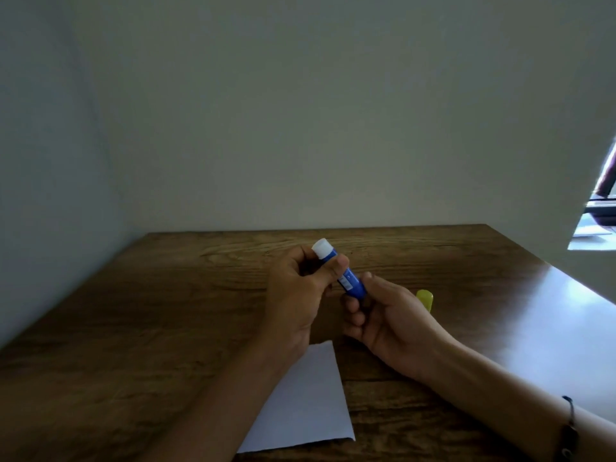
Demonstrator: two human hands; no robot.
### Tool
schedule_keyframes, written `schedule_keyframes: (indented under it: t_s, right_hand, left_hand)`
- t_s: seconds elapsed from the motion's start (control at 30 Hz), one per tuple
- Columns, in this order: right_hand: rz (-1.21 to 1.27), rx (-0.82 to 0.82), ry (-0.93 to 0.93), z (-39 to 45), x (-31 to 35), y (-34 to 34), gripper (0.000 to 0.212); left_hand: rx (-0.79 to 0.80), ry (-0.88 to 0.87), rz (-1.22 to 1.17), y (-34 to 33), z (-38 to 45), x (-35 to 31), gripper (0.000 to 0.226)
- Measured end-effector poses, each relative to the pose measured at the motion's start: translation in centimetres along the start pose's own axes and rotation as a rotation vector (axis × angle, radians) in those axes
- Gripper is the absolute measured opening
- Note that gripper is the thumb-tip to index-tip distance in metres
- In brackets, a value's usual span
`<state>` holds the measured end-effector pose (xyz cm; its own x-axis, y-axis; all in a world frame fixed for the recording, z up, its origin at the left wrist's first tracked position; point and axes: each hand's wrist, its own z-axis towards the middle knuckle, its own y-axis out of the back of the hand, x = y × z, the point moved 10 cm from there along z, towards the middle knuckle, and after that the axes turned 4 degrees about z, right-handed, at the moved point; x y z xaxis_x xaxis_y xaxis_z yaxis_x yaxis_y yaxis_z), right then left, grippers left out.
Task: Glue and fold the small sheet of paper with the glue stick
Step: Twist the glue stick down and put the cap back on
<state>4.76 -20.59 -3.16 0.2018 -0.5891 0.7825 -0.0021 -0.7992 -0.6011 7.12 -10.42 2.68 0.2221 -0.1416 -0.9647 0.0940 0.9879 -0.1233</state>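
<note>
- I see both hands raised above a dark wooden table (133,328), sharing one blue glue stick (350,283) between them.
- My left hand (300,295) is wrapped around the upper half of the stick, thumb pressed across the blue barrel just below the white exposed glue end (321,248), which points up and away toward the wall.
- My right hand (390,315) is closed on the stick's lower end, fingers curled under the base; the base itself is hidden inside that grip.
- The stick sits tilted, white tip up-left, base down-right.
- A yellow cap (426,299) lies on the table just beyond the right hand, apart from the stick.
- The small sheet of white paper (306,405) lies flat on the table near me, below the hands, its left part covered by my left forearm.
- A dark bracelet (570,425) circles the right wrist.
- A plain pale wall (300,111) stands behind the table.
</note>
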Motion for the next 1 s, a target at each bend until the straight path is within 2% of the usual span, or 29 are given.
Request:
schedule_keyframes:
  t_s: [0.17, 0.3, 0.53, 0.7, 1.0]
  right_hand:
    - [-0.027, 0.005, 0.075, -0.03, 0.68, -0.09, 0.017]
    - [-0.031, -0.014, 0.023, -0.03, 0.26, -0.04, 0.037]
    - [-0.065, -0.025, 0.056, -0.07, 0.70, 0.13, 0.022]
    - [-0.070, -0.048, 0.003, -0.16, 0.46, 0.25, 0.037]
    - [-0.075, -0.063, 0.054, -0.19, 0.90, 0.36, 0.023]
  left_hand:
    - [-0.015, 0.002, 0.011, 0.43, 0.25, 0.11, 0.012]
    - [-0.007, -0.009, 0.014, 0.23, 0.15, -0.11, 0.010]
    - [-0.018, -0.011, 0.070, 0.27, -0.02, 0.10, 0.012]
    - [-0.014, -0.009, 0.040, 0.17, 0.03, -0.07, 0.011]
    - [-0.007, -0.027, 0.048, 0.12, -0.02, -0.32, 0.012]
